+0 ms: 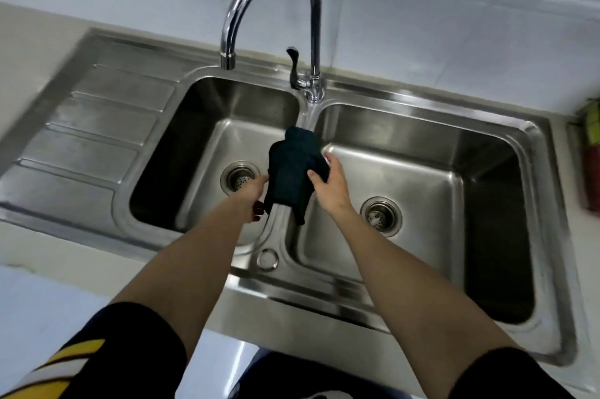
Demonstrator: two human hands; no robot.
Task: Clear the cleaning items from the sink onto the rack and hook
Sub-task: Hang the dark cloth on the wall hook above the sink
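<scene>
A dark green cloth (292,168) is draped over the divider between the two basins of the steel sink (422,100). My left hand (251,195) grips the cloth's lower left edge, fingers curled under it. From the right, my right hand (328,184) rests on the cloth, thumb and fingertips touching the fabric. Both basins look bare apart from their drains. No rack or hook is in view.
A tall curved tap (276,9) rises behind the divider, its spout over the left basin. A ribbed draining board (94,132) lies to the left. Something red and green (589,145) stands at the right edge. White tiles cover the wall.
</scene>
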